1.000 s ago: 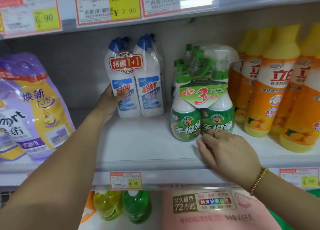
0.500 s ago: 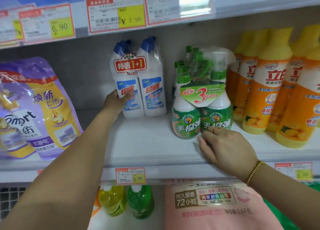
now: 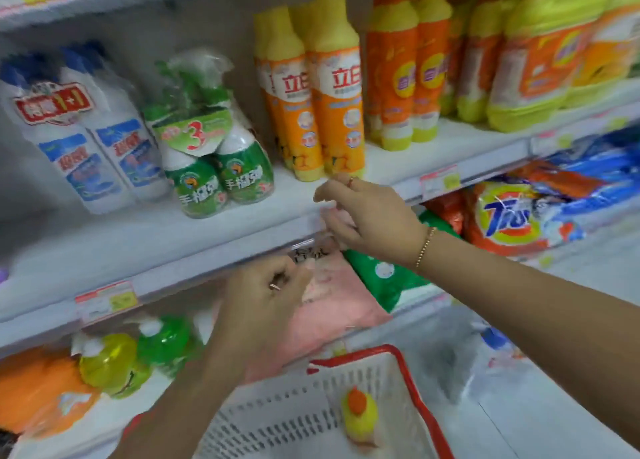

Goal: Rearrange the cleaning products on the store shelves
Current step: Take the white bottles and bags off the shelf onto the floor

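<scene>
A twin pack of white bottles with blue caps [image 3: 90, 140] stands on the middle shelf [image 3: 138, 237]. Right of it is a wrapped pack of green spray bottles [image 3: 207, 153], then orange bottles with yellow caps [image 3: 322, 105]. My left hand [image 3: 266, 285] hangs in front of the shelf edge, below the products, fingers loosely curled and holding nothing. My right hand [image 3: 363, 212] hovers at the shelf edge just below the orange bottles. Its fingers are relaxed and it touches no product. The frame is blurred.
A white basket with a red rim [image 3: 408, 372] sits low in front of me, a yellow bottle with an orange cap [image 3: 360, 417] inside. The lower shelf holds a pink bag [image 3: 332, 306], a green bag [image 3: 384, 278], a Tide bag [image 3: 509, 216] and green and yellow bottles [image 3: 138, 354].
My left hand let go of the white twin pack and dropped below the shelf edge. My right hand lifted off the shelf by the green pack. The view swung right and down.
</scene>
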A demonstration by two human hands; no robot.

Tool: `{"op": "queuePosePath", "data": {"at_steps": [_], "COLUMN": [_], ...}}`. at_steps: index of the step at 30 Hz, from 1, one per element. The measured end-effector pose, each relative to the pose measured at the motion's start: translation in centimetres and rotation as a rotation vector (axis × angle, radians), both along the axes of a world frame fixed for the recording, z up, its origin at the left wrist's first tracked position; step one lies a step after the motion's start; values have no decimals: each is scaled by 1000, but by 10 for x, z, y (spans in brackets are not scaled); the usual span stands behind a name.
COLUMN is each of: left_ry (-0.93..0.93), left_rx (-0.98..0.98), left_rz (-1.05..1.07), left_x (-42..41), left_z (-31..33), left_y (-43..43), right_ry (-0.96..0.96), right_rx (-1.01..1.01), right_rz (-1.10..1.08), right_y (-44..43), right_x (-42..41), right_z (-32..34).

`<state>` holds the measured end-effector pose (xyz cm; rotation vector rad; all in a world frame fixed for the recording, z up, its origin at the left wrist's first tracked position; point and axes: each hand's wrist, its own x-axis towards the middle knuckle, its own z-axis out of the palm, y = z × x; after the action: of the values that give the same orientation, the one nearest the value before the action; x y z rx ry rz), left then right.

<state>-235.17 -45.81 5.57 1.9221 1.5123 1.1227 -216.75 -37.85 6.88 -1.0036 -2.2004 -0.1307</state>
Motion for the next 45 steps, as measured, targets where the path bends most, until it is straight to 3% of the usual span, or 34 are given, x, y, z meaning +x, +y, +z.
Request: {"op": "queuePosePath", "data": {"at_steps": [6, 10, 13, 17, 26, 29, 35, 40, 45], "left_ry": [157, 396, 380, 334, 194, 19, -347, -566, -476], "left_rx": [-405, -613, -707, -674, -798, -830, -627, -253, 184], "left_rz": [-371, -409, -343, -170, -255, -329, -354, -74, 246], "left_x": [134, 208, 230, 236, 220, 190, 131, 88, -21], "left_z": [-78, -136, -173, -198, -178, -149, -92, -40, 28], "left_y": [7, 3, 4, 5, 0, -8, -45, -47, -28], "right_ry": [-181, -182, -146, -81, -212, -210, 5, 261, 362], "right_rx": [-647, -934, -895, -820, -725, -665, -461, -255, -34], "right_rz": [-454, -509, -487, -532, -420, -360, -241, -24, 315], "right_y": [-57, -97, -110, -106, -124, -135, -164, -161, -126], "right_x": [190, 249, 257, 257, 245, 230, 186, 117, 14], "right_z": [-69, -120, -152, -179, -158, -114, 12, 94, 141]}}
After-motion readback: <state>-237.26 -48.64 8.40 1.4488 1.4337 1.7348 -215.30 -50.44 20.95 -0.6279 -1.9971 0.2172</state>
